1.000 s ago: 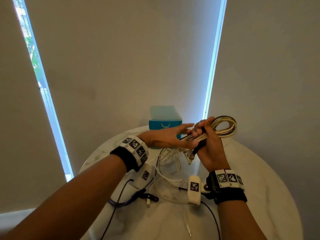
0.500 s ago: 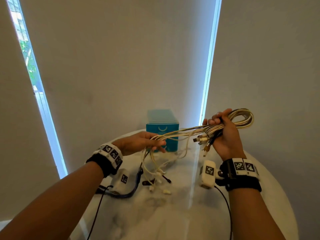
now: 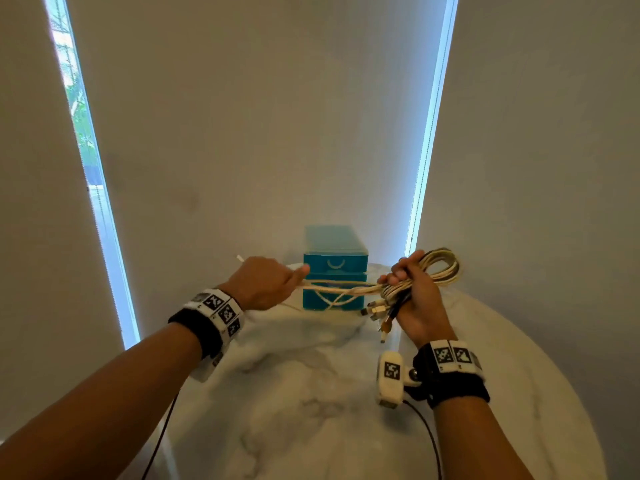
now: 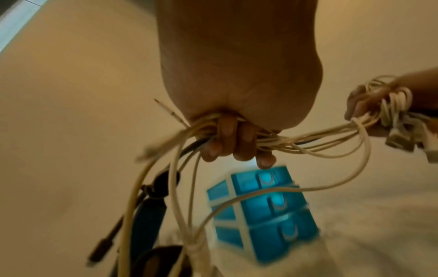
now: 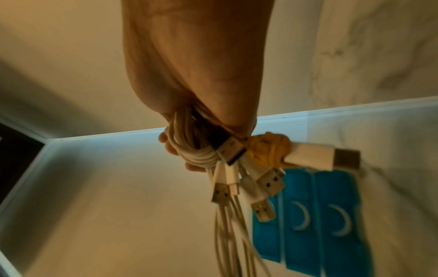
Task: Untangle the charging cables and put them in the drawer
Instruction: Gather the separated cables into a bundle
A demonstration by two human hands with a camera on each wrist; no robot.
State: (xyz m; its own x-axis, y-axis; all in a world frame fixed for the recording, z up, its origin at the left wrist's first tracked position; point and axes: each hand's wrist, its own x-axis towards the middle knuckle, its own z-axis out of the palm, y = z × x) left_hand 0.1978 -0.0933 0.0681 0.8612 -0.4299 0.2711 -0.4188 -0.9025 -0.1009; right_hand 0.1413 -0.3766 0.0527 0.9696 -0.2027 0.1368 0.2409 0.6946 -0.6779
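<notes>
Right hand (image 3: 417,299) of mine grips the coiled charging cables (image 3: 440,270) above the marble bench (image 3: 311,393); my left hand (image 3: 263,284) clutches their loose strands stretched taut between both fists. Behind them on the bench stands the blue drawer unit (image 3: 334,261), closed.

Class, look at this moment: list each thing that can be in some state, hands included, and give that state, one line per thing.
Left hand: fingers curled round the loose cable strands, pulling them taut.
Right hand: grips the coiled cable bundle, plugs hanging below.
Charging cables: part coiled, part stretched between the hands, lifted off the table.
Blue drawer unit: upright on the table, its visible drawers closed.
Marble table: bears the drawer unit.
</notes>
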